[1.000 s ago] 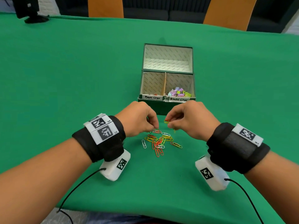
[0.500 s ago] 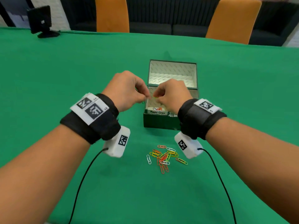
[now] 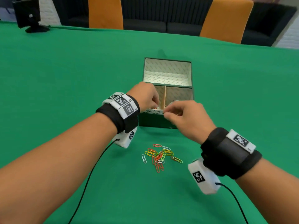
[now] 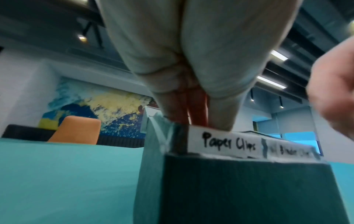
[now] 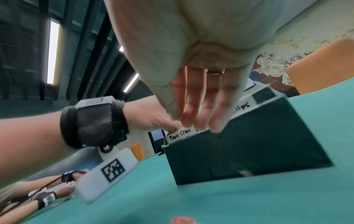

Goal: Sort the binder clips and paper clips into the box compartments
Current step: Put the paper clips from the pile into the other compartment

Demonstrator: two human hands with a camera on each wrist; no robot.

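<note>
A dark green box (image 3: pixel 153 122) stands open on the green table, its lid (image 3: pixel 167 71) tipped back. Its front left compartment carries the label "Paper Clips" (image 3: pixel 153 111). My left hand (image 3: pixel 156 105) hangs over that compartment with fingers and thumb drawn together; in the left wrist view these fingertips (image 4: pixel 224 121) dip behind the label, and I cannot tell if a clip is between them. My right hand (image 3: pixel 167 113) hovers at the box's front edge, its fingers (image 5: pixel 199 115) nearly straight and holding nothing. It hides most of the binder clip compartment. Several coloured paper clips (image 3: pixel 159 156) lie loose in front of the box.
A black device on a stand (image 3: pixel 29 15) sits at the table's far left corner. Two orange chairs (image 3: pixel 105 13) (image 3: pixel 226 21) stand behind the far edge. Thin black cables (image 3: pixel 90 175) trail from both wrist cameras across the near table.
Both hands rose from the clip pile to the box. Since half a second ago the right hand has drawn back to the front edge and opened; the left stays over the paper clip compartment.
</note>
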